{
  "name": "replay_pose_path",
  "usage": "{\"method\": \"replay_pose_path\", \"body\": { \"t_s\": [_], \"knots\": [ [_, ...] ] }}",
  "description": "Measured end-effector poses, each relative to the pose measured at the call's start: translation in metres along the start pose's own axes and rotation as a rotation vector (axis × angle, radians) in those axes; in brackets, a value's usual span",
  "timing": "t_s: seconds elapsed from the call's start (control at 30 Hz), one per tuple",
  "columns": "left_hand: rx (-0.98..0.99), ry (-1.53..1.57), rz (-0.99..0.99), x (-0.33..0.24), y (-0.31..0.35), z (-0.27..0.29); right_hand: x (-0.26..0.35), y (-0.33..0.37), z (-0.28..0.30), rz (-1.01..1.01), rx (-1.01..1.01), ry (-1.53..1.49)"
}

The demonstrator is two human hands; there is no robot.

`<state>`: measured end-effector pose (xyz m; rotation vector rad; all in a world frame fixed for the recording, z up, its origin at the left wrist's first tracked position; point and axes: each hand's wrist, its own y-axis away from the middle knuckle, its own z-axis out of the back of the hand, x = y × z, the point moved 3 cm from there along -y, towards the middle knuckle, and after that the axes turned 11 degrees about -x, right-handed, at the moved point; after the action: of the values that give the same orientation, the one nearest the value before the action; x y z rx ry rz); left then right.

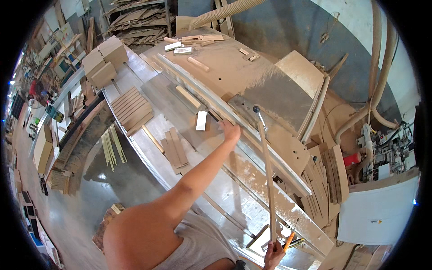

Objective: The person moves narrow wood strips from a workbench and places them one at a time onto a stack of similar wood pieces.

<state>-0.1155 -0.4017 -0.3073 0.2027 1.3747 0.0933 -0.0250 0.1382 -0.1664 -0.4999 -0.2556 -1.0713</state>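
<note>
My left arm reaches across the metal saw table, and my left hand rests at the long fence rail. Its fingers are partly visible, stretched out beside a short dark piece. Close by lie a white block and a pale wooden bar. At the lower edge my right hand is closed around the near end of a long thin wooden strip. That strip stretches away over the rail toward a black-knobbed lever. An orange-handled tool lies beside my right hand.
Grooved brown boards and flat strips lie left on the table, with stacked blocks behind. Wood offcuts are scattered across the far dusty surface. Boards lean at right, near hoses. Thin strips sit left.
</note>
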Motion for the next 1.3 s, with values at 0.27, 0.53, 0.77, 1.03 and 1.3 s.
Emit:
{"method": "replay_pose_path", "body": {
  "t_s": [0.27,0.53,0.77,1.03,1.3],
  "knots": [
    [0.173,-0.427,-0.160,0.022,0.014,0.027,0.009,0.000,-0.009,-0.148,0.072,0.104],
    [0.134,0.147,0.091,0.004,0.015,0.026,0.009,0.003,-0.017,-0.246,0.128,-0.014],
    [0.114,0.358,0.196,0.015,-0.039,0.023,0.019,-0.015,-0.012,-0.252,0.206,-0.161],
    [0.155,0.448,0.262,-0.014,-0.023,0.077,0.006,-0.049,-0.017,-0.119,0.220,-0.079],
    [0.116,0.351,0.206,-0.019,-0.015,0.224,0.022,-0.110,-0.028,-0.026,0.241,0.010]
  ]
}}
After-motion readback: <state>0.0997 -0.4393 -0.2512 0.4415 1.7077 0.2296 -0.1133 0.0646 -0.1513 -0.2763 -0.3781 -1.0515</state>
